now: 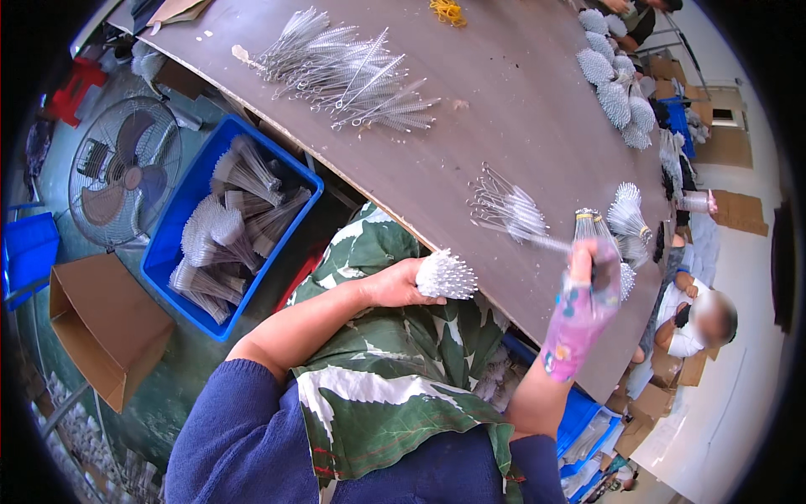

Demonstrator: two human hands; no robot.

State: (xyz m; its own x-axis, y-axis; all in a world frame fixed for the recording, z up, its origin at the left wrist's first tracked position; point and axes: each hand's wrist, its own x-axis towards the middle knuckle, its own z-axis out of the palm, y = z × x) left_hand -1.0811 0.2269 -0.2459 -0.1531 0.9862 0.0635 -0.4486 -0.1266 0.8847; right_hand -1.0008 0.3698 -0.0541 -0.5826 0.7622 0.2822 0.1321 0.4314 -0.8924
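Observation:
My left hand (395,284) is wrapped round a bundle of thin wire brushes (447,275), its white tips fanning out at the table's near edge. A pink patterned glove covers my right hand (581,311), raised over the table on the right. Its fingers pinch a single wire brush (550,243) that points left. Just beyond that brush lies a small loose pile of brushes (508,206). Beside my right fingers are a bundle with a yellow band (590,223) and other banded bundles (627,214), partly hidden by the hand.
A larger pile of loose brushes (344,80) spreads over the far left of the brown table (470,143). Yellow rubber bands (447,12) lie at the back; bundles (617,80) are heaped at far right. Left stand a blue crate (154,273), fan (126,172) and cardboard box (109,336). A person (693,328) sits right.

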